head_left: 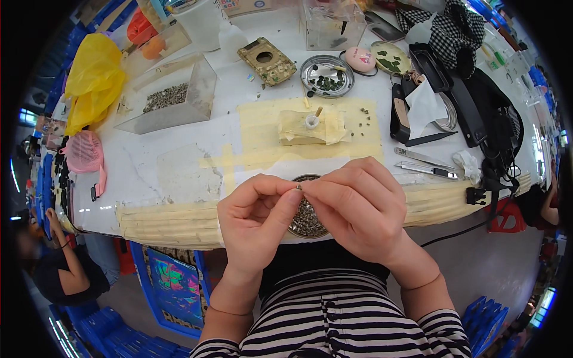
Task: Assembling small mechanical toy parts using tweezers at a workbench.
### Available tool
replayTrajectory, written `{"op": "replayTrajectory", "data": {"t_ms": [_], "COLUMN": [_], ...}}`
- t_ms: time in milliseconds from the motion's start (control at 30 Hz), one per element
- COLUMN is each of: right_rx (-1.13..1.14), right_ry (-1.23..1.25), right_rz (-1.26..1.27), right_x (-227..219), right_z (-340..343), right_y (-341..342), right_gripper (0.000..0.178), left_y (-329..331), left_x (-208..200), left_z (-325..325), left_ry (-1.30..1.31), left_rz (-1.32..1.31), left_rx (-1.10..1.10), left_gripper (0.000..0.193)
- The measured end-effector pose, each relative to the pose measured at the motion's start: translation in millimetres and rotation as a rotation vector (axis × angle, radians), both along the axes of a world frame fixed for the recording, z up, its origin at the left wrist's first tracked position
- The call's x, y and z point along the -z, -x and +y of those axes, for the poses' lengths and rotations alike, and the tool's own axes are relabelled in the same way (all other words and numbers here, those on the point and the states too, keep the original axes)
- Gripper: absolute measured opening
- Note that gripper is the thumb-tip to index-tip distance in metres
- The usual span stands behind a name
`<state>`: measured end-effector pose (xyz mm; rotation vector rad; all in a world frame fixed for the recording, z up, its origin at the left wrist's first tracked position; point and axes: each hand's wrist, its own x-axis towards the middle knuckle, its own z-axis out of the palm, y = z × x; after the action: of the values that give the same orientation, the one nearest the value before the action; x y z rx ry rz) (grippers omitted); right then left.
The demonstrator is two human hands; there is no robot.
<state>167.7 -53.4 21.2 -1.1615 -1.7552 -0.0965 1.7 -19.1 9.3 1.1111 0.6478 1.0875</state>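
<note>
Pinches a piece (pixel 299 187) between the fingertips, above the middle of the bench's (pixel 137 173) near edge. Looks tiny and grey-green, mostly covered; too small to make out an exact shape. Cannot tell which way the piece points or how its long axis runs. With the left hand (pixel 256 218), grips by thumb and forefinger, tips pressed onto the piece; with the right hand (pixel 361 206), meets the same piece from the right, fingertips drawn together on it, thumb mostly hidden.

Just below, at the near edge, a round dish (pixel 305 177) of small grey grains (pixel 307 222), partly behind the fingers. Farther in, on yellowish tape (pixel 253 128), a wrapped block (pixel 292 134) bearing a white cup (pixel 311 122) with a slightly tilted stick (pixel 319 112). Toward the far edge, a camouflage box (pixel 277 70) and, just beside, a steel plate (pixel 302 74) with dark green bits (pixel 327 83). Toward the right edge, tweezers (pixel 419 156) and a knife (pixel 425 169), nearly parallel. Toward the left edge, a clear bin (pixel 164 122) of grains, a yellow bag (pixel 95 74) and a pink mesh (pixel 83 152).
</note>
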Motion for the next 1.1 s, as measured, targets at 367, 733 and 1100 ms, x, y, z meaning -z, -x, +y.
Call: {"op": "replayTrajectory", "data": {"t_ms": [367, 733, 1100], "right_rx": [-0.006, -0.092, -0.021], "right_ry": [0.016, 0.100, 0.027], "right_rz": [-0.023, -0.077, -0.010], "right_x": [-1, -8, -1], "right_z": [3, 4, 2], "right_y": [-2, -11, -1], "right_gripper": [0.027, 0.027, 0.028], "left_y": [1, 2, -3], "left_x": [-4, 0, 0], "left_z": [-1, 3, 0], "left_ry": [-0.016, -0.233, -0.268], "left_rz": [0.128, 0.256, 0.241], "left_rx": [-0.016, -0.048, -0.103], "left_gripper": [0.012, 0.011, 0.009]}}
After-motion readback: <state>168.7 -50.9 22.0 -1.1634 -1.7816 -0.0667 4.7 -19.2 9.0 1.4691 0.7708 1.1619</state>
